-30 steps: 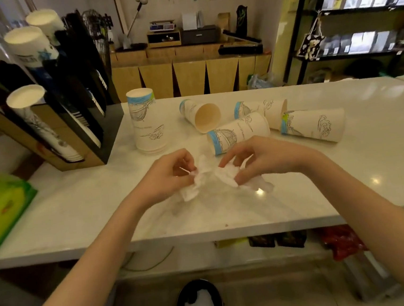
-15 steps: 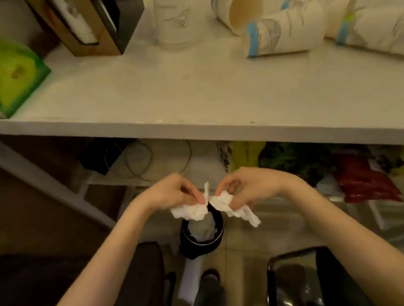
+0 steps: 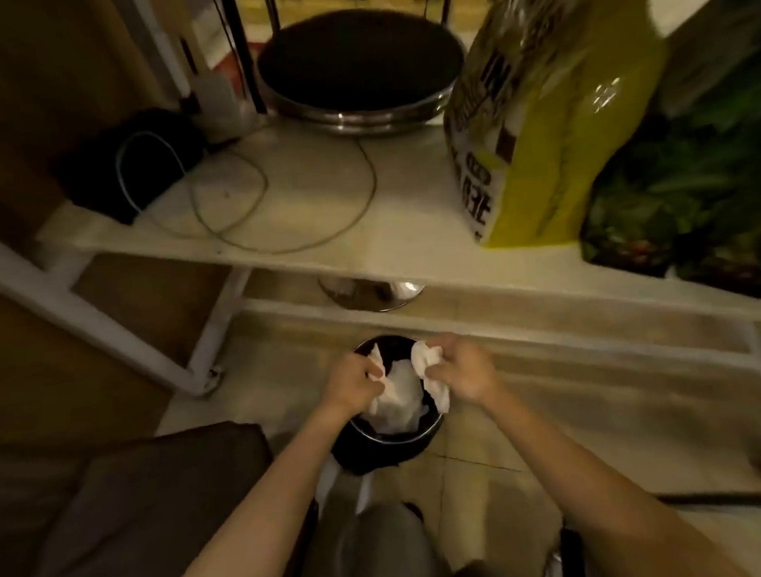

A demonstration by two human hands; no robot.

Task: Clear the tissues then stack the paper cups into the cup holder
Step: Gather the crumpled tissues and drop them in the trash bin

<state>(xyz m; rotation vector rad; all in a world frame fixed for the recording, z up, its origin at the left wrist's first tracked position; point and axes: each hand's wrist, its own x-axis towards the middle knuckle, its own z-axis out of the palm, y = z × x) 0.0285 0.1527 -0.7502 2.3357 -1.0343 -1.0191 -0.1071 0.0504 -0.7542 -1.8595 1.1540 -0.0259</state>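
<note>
1. Lower centre of frame: left hand, fingers curled tight, grips a crumpled tissue.
2. Right hand likewise clenches a second tissue.
3. Both hover over the black bin, white paper inside.

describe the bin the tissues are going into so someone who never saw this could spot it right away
Start at the low white shelf with the loose cable and the yellow bag, then drop to the tiled floor in front of it. The bin stands there, directly under both hands holding tissues. It is the only small round black container, with white tissue already inside; the bigger dark round stool sits higher, behind the shelf.
</note>
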